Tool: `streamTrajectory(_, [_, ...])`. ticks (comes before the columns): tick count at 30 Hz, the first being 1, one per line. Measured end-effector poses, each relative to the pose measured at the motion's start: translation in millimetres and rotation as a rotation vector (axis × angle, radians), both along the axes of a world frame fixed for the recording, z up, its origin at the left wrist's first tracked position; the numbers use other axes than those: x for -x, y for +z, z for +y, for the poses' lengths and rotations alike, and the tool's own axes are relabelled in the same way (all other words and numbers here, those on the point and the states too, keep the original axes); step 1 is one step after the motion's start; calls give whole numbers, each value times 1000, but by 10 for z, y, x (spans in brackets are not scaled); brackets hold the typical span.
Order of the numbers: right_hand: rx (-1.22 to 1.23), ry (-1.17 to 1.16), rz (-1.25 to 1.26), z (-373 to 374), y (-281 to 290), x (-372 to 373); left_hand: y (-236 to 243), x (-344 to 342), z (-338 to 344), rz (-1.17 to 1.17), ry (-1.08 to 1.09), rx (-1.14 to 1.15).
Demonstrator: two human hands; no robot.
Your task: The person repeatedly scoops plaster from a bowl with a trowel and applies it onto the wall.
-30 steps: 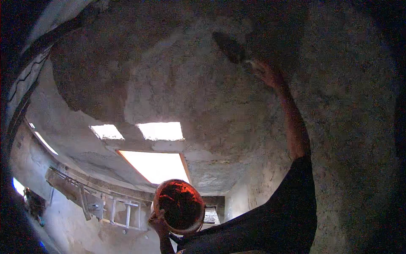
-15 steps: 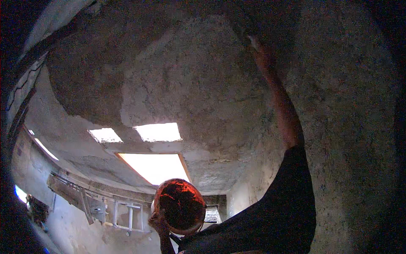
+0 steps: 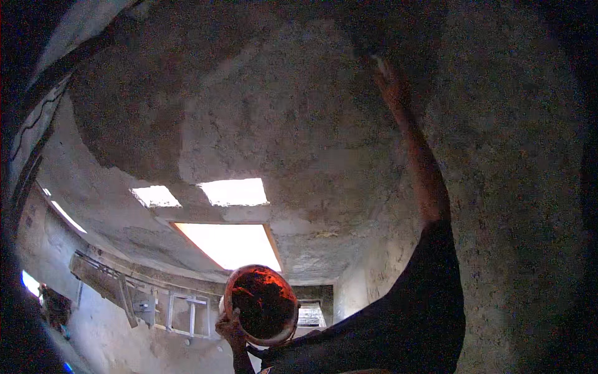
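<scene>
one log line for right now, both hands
left hand: gripping bucket at rim | right hand: raised against rough plaster surface, grip too dark to tell | bright opening: beyond bucket

Place: unfinished building interior, construction site.
Evidence: patchily coated rough wall (image 3: 261,131), ragged-edged bright openings (image 3: 235,192), bucket (image 3: 268,275) with dark contents.

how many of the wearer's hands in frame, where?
2: left hand at the left rim of the bucket, lower centre; right hand raised, upper right of centre. Neither is out of view, but the right's fingertips are lost in shadow.
</scene>
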State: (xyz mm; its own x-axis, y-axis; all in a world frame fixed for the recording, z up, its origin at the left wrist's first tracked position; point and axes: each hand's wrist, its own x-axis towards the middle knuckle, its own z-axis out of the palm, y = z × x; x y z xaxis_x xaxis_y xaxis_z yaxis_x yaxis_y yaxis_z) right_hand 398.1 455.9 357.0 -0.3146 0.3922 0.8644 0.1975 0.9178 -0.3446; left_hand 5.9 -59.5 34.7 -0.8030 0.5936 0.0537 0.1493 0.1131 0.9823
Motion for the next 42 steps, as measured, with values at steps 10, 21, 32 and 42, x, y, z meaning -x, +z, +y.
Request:
streamTrajectory(10, [-5,-334,-294,-418,271,354,-191,131,-15,139,-88,251])
streamTrajectory(21, [-89,-769,-100,16,462,227,-450,185,-43,728,-138,207])
streamTrajectory(32, [-95,-170,-168,-337,210,491,-18,-12,25,136,-45,-19])
streamTrajectory(42, [-164,-710,-279,-85,215,339,-185,5,35,168,-40,104])
